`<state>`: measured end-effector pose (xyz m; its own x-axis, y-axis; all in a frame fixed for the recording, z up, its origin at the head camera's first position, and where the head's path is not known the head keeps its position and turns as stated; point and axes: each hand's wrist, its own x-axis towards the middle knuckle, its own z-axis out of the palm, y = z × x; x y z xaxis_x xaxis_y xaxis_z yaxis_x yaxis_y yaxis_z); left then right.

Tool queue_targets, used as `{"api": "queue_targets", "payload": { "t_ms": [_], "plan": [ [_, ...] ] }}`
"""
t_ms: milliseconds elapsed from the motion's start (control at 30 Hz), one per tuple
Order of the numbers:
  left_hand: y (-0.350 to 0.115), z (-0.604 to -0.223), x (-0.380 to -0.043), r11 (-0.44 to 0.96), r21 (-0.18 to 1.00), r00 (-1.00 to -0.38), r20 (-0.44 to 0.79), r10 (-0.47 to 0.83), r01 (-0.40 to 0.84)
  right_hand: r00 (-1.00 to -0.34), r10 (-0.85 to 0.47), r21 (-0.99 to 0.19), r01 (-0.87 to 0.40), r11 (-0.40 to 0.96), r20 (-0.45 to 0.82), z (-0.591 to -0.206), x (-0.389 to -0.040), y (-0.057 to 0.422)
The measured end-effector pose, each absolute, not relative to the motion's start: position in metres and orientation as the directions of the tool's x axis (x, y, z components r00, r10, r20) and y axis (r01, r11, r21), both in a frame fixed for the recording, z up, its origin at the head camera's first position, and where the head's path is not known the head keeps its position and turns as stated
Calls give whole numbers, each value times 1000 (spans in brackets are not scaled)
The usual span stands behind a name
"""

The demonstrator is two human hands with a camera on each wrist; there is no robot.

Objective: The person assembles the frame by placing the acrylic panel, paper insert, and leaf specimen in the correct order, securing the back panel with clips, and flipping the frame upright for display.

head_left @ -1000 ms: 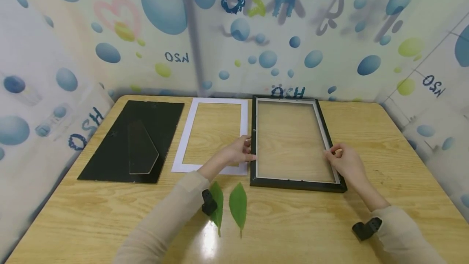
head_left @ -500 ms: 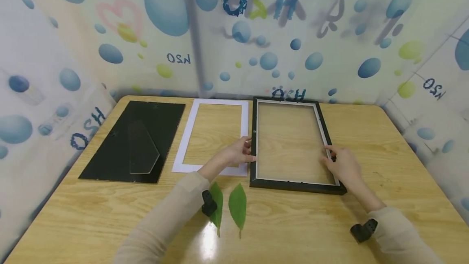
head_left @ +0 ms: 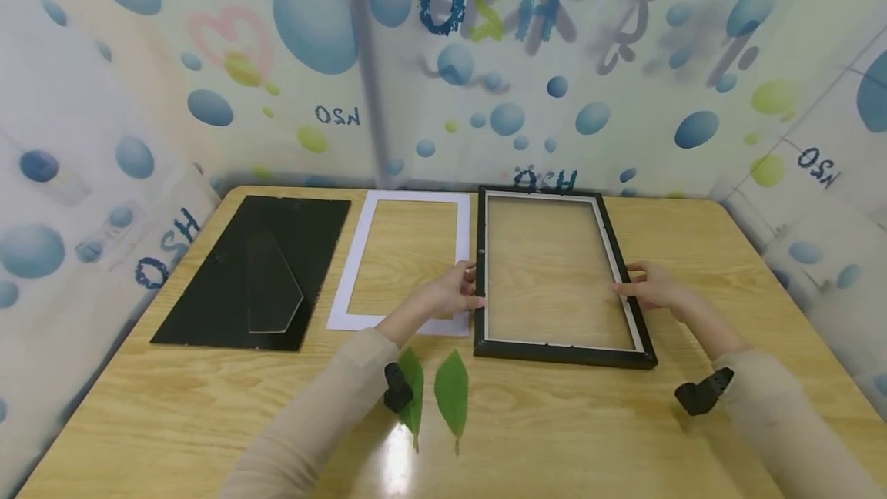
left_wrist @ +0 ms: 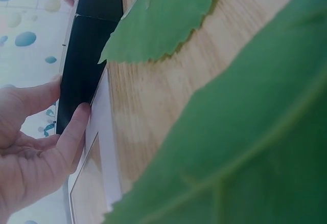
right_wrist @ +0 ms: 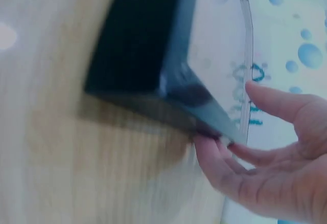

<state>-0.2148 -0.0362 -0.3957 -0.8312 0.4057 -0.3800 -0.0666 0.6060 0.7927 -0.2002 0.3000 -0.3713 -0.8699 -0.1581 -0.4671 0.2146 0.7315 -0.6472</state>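
A black picture frame (head_left: 564,353) lies on the table with its inner side up, a pale lip running round the inside and a clear pane in it. My left hand (head_left: 450,291) grips its left side, thumb on top of the border and fingers at the outer face. On the opposite side my right hand (head_left: 654,289) holds the border, thumb over the inner edge. The right wrist view shows the frame's near corner (right_wrist: 138,40) close up, with the right fingers (right_wrist: 214,165) along its outer face. Left of the frame lies a white mat (head_left: 398,322).
At the far left lies a black backing board (head_left: 208,299) with a stand leg. Two green leaves lie in front, one leaf (head_left: 452,391) whole in view and another leaf (head_left: 412,383) partly behind the left wrist camera (head_left: 397,389). A patterned cloth (head_left: 506,45) hangs behind the table (head_left: 554,437).
My right hand has shifted from pinching the frame's right inner edge to holding that side from outside, fingers beyond the border. The left hand has stayed on the left side.
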Motion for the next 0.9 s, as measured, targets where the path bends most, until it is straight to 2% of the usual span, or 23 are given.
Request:
{"api": "queue_targets", "payload": {
  "t_ms": [200, 367, 667, 900],
  "plan": [
    [-32, -397, -219, 602, 797, -829, -373, 416, -57, -799, -201, -654, 288, 700, -567, -358, -210, 310],
    [-32, -394, -221, 614, 786, -823, -397, 407, -76, -770, -198, -626, 309, 716, -606, -349, -216, 308],
    [-37, -393, -220, 602, 795, -825, -386, 413, -70, -816, -163, -656, 308, 689, -554, -352, -222, 305],
    [-37, -394, -221, 626, 778, -816, -390, 426, -44, -808, -156, -690, 366, 624, -569, -361, -226, 314]
  ]
}}
